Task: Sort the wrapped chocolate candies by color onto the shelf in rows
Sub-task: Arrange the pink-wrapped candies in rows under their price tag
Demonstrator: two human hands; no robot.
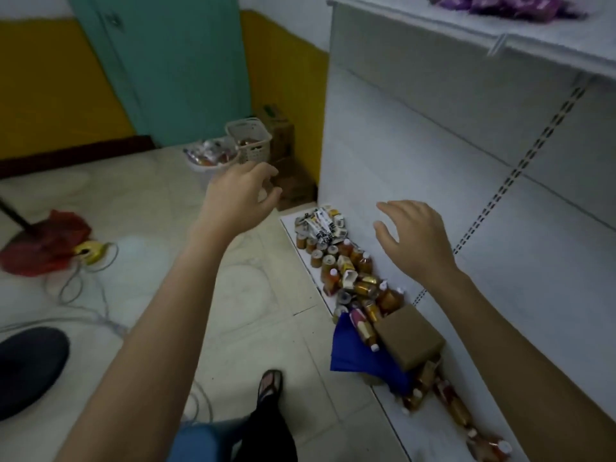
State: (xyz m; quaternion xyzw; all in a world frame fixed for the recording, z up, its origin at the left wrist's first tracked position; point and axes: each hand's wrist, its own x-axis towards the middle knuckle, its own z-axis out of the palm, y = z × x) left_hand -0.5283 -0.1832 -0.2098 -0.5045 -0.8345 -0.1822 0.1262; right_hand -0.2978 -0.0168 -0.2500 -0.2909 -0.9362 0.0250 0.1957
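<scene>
Nearest, below both forearms, a sandalled foot [270, 385] stands on the tiled floor [253, 295]. Under the right forearm, a cardboard box [411, 338] and a blue bag [360, 358] sit on the bottom shelf [288, 225]. A jumble of small amber bottles [350, 271] runs along that shelf to a spot below the right hand.

The right hand [413, 238] hovers above those bottles, in front of the white back panel [400, 145]. Its fingers are spread and loosely bent, it holds nothing and touches nothing. The left hand [240, 191] is stretched further out over the floor, well apart from the right. Its fingers are relaxed and slightly curled, and it is also empty.

Left of the left forearm, a red bag [46, 241] and loose cables [83, 288] lie on the floor. Just beyond the left hand's fingertips stands a white basin [196, 168] of small wrapped pieces, too blurred to tell their colours. A pale slotted basket [250, 141] stands beside the basin.

Farthest, high above the right hand, purple wrapped candies [506, 6] lie in a heap on the upper shelf [416, 25].
</scene>
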